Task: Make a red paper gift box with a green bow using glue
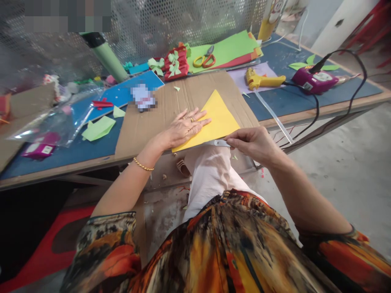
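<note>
A yellow paper triangle [218,118] lies on a cardboard sheet [143,126] at the table's front edge. My left hand [187,127] rests flat on the paper's left part, fingers spread, pressing on it. Between the thumb and fingers of my right hand [252,142] is a small metal blade [221,143], held along the paper's front edge near its right corner. The far end of the blade is hard to make out against the paper's edge.
Orange-handled scissors [208,61] lie on green paper [226,49] at the back. A yellow glue gun [264,80], a purple corded box [316,80] and a glue stick [273,116] are at right. Left are a blue board [114,95], green scraps [99,128] and a plastic bag [56,118].
</note>
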Motion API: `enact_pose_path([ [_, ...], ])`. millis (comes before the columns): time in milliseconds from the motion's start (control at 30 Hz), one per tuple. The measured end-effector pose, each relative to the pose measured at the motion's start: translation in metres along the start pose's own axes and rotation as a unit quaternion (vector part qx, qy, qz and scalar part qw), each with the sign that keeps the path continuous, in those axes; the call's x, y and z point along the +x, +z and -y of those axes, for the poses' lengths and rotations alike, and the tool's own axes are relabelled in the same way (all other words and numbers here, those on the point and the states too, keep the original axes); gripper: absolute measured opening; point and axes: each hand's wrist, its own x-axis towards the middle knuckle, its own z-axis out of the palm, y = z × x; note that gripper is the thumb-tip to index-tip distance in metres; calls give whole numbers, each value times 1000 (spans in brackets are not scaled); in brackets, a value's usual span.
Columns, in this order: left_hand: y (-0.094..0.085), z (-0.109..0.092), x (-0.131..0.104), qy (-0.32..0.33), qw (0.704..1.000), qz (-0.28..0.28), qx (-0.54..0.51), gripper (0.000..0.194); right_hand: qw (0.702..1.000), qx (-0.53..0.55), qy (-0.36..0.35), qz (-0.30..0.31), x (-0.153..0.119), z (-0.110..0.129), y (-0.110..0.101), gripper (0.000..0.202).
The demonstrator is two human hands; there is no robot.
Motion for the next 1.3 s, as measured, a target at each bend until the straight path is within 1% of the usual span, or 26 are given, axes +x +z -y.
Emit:
enact_pose_path([
  [133,-1,-3,0,-10,1000,3,4,64,1000,16,4,7,-2,0,0,32],
  [300,-1,-3,-1,-5,1000,1,0,64,1000,21,5,-18,-1,2,2,32],
  [400,0,-1,-1,-3,1000,-3,1,64,999,26,12,-21,-1,0,-2,32],
  [500,1,-1,-1,-4,1000,-5,4,64,998,34,22,-41,-2,-3,-4,33],
  [633,0,-2,-1,-4,1000,-1,7,64,998,17,33,-50,-5,-3,2,30],
  [800,-1,-3,-1,-6,1000,1,8,65,999,18,16,-24,-5,0,15,29],
  [1000,-1,-3,0,-5,1000,1,6,63,1000,17,-5,5,0,5,24,27],
  [1133,0,-2,0,-7,1000,-4,5,63,999,26,-10,23,1,5,26,28],
  [1300,1,-1,0,-2,1000,-8,0,64,999,38,1,16,-2,1,24,30],
])
